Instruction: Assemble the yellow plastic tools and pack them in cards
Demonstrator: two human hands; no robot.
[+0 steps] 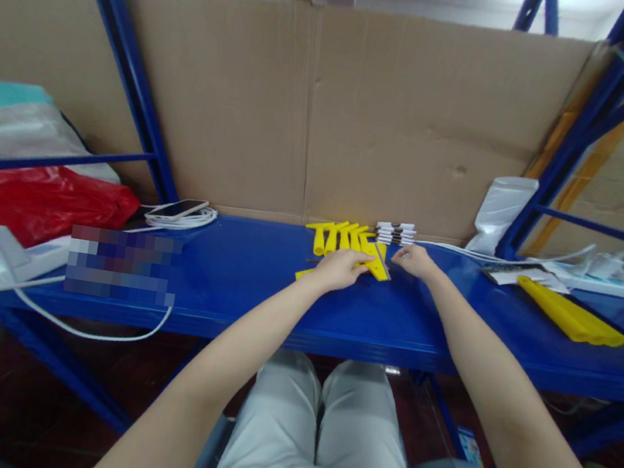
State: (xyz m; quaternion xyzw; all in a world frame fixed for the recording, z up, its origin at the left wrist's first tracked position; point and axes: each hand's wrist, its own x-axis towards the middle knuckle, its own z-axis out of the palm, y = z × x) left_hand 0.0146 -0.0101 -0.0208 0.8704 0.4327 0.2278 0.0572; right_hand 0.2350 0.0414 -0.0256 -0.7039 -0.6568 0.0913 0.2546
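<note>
Head view: the left hand [343,268] gripped a yellow tool [378,264] at the blue shelf [245,290], partly hiding it from me, long edge slanting near-right; the right hand [413,260] curled, contents I couldn't tell.

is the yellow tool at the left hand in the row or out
Out: the left hand holds the yellow tool in front of the row of other yellow tools, at a different angle.

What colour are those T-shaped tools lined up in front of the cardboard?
The T-shaped tools are bright yellow, seen best in the head view.
</note>
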